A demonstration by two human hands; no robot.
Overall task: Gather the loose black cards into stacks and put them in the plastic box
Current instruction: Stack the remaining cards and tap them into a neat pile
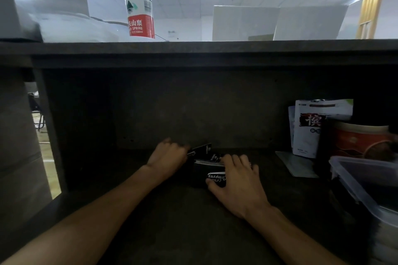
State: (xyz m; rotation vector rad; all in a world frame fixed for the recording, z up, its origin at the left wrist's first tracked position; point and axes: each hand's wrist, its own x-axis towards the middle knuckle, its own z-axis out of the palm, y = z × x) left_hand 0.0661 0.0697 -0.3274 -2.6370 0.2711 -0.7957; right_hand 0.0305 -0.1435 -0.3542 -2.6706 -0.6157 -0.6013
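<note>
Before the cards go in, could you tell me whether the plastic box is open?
Open: the plastic box on the right shows its dark inside, with no lid on it.

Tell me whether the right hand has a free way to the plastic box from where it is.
Probably yes. The right hand holds the card stack, and the plastic box lies open-topped to its right, with only bare desk between them.

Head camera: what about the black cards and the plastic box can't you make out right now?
- Stack of black cards: the count is unreadable; the right hand covers part of it and the desk is dark.
- Card at the left hand: its face is blurred and shadowed.
- Plastic box: cut off by the right edge, so the contents are unclear.
- Red tub: label too dim to read.
</note>
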